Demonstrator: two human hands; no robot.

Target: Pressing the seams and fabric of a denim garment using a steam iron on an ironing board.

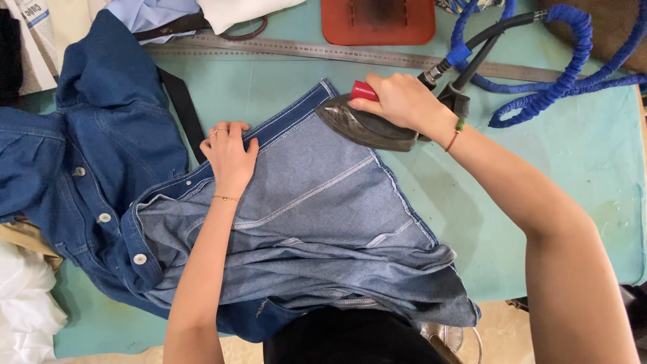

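Head view shows pressing under way: right hand (403,101) closes its grip on the red handle of a dark iron (367,125) at the edge of a denim garment (303,202), which lies inside-out on the teal worktop (573,175). Left hand (229,155) lies flat, open, pinning the fabric. A metal ruler (323,50) and blue coiled hose (566,74) lie beyond.

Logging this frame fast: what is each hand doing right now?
Left hand: open, flat on the denim garment.
Right hand: closed around the iron handle.
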